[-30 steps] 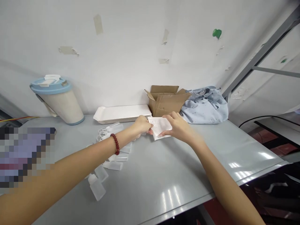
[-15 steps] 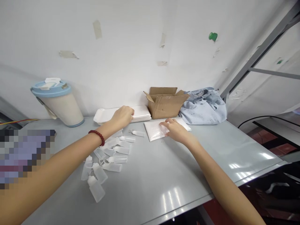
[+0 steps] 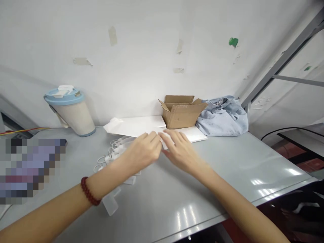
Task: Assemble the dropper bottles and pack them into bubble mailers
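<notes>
My left hand [image 3: 149,146], with a dark red bead bracelet [image 3: 89,192] on its wrist, is closed in a pinch above the table; what it holds is hidden behind the fingers. Touching or nearly touching it, my right hand [image 3: 178,146] has its fingers bent and apart, over the left end of a flat white mailer [image 3: 196,134]. Behind the left hand lies a stack of white mailers [image 3: 136,124]. Several small translucent squeeze bottles [image 3: 110,204] with white looped caps lie beside and partly under my left forearm.
An open cardboard box [image 3: 182,116] stands against the wall, with a pale blue cloth bundle [image 3: 222,119] at its right. A cream tumbler with a blue lid [image 3: 73,111] stands at the back left. A blurred-out flat object [image 3: 32,168] lies at the left of the grey table [image 3: 162,209].
My left hand has left the mailer stack and come right and nearer, up to my right hand. My right hand has shifted slightly left and nearer. The view has tilted slightly.
</notes>
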Tool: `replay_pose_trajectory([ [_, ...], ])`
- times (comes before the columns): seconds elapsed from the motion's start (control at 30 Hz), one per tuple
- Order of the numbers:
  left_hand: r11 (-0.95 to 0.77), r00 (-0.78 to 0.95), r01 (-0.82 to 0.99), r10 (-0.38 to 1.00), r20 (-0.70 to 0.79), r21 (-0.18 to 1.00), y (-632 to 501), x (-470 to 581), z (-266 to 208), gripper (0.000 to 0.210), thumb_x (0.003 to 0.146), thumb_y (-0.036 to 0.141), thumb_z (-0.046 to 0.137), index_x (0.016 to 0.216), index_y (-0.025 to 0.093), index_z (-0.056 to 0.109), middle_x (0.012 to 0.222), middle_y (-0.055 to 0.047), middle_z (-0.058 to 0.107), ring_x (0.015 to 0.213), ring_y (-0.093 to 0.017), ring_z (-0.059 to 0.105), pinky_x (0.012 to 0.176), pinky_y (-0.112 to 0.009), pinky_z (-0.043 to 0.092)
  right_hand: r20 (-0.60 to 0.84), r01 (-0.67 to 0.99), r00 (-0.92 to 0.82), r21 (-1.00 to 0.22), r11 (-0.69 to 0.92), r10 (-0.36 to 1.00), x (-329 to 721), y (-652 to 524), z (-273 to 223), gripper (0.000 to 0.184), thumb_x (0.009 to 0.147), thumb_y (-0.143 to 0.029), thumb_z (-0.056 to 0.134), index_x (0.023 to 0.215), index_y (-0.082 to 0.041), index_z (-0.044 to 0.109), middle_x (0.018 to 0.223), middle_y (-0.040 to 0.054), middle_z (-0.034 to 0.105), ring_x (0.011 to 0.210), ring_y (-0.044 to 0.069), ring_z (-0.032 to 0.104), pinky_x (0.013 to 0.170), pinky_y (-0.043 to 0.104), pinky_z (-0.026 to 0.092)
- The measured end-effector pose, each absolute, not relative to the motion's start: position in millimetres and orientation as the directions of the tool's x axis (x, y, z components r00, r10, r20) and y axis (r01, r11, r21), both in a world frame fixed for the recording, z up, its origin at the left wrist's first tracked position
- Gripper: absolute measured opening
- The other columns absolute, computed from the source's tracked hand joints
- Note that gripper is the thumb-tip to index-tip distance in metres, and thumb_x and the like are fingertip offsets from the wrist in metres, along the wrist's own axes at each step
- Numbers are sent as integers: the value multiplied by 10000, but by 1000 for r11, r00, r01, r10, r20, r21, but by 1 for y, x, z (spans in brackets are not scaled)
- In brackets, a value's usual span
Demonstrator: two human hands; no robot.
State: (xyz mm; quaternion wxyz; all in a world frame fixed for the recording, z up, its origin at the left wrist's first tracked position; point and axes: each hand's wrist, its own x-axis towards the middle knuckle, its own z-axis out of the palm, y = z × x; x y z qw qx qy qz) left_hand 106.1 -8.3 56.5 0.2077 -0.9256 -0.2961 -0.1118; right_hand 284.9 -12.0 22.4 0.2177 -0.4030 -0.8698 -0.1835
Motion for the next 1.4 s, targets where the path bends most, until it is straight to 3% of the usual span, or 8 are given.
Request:
replay_pose_trajectory([
  [0.2, -741, 746, 619, 452, 489, -259, -27, 76, 44, 265, 927, 129, 424, 764, 170, 628, 734, -65, 645, 751, -233, 573, 666, -359, 428, 514, 745, -644, 250, 619, 567, 276, -21, 12, 301, 866, 27, 315, 785, -163, 534, 743, 66, 535, 650, 194, 454, 576, 289, 377],
  [0.33, -403, 194, 879, 790, 581, 254, -9, 26, 48, 178, 878, 324, 537, 972, 218, 644, 1068, -84, 670, 1075, -354, 534, 911, -493, 405, 542, 757, -629, 264, 597, 558, 281, -17, 13, 307, 827, 51, 319, 748, -178, 508, 739, 67, 503, 636, 194, 394, 559, 293, 343],
  [0.43, -26, -164, 650, 971, 174, 760, -7, 0, 54, 348, 823, 421, 615, 1126, 251, 627, 1063, -10, 701, 997, -290, 605, 851, -387, 481, 578, 772, -603, 249, 585, 550, 280, -18, 12, 294, 830, 48, 328, 755, -174, 507, 790, 86, 515, 676, 197, 406, 583, 299, 363],
  [0.5, 175, -136, 357, 982, -134, 918, -13, -7, 55, 379, 798, 437, 652, 1112, 225, 658, 966, -4, 739, 895, -245, 654, 725, -298, 529, 597, 770, -597, 238, 592, 536, 277, -21, 11, 270, 831, 39, 342, 786, -165, 512, 873, 112, 536, 754, 208, 445, 635, 310, 406],
  [0.63, 292, 26, 44, 956, -293, 956, -24, -5, 46, 312, 747, 379, 722, 999, 195, 727, 809, -17, 763, 697, -201, 687, 563, -234, 540, 556, 735, -625, 181, 654, 548, 272, -29, 12, 209, 793, -46, 467, 981, -126, 514, 1218, 204, 475, 1125, 316, 440, 883, 454, 435],
  [0.77, 319, 172, -14, 935, -312, 948, -35, 13, 37, 335, 679, 294, 772, 1003, 222, 736, 834, -52, 772, 665, -210, 694, 567, -262, 555, 389, 681, -690, 64, 730, 610, 268, -39, 15, 649, 737, -270, 631, 1294, -106, 342, 1462, 283, 212, 1349, 428, 216, 1007, 642, 287],
  [0.97, 238, 229, 37, 943, -240, 971, -61, 45, 36, 196, 694, 341, 751, 846, 220, 734, 739, -11, 734, 699, -201, 672, 610, -249, 523, 307, 632, -727, -48, 773, 614, 261, -50, 13, 879, 687, -379, 691, 1372, -104, 214, 1440, 292, 241, 1354, 417, 207, 1031, 658, 231],
  [1.4, 144, 315, 251, 923, -221, 957, -64, 44, 27, 304, 809, 471, 587, 750, 175, 622, 695, -1, 608, 654, -167, 546, 564, -238, 434, 381, 563, -732, -127, 817, 564, 262, -52, 16, 798, 686, -305, 645, 1354, -135, 244, 1282, 212, 331, 1256, 365, 317, 1023, 627, 208],
])
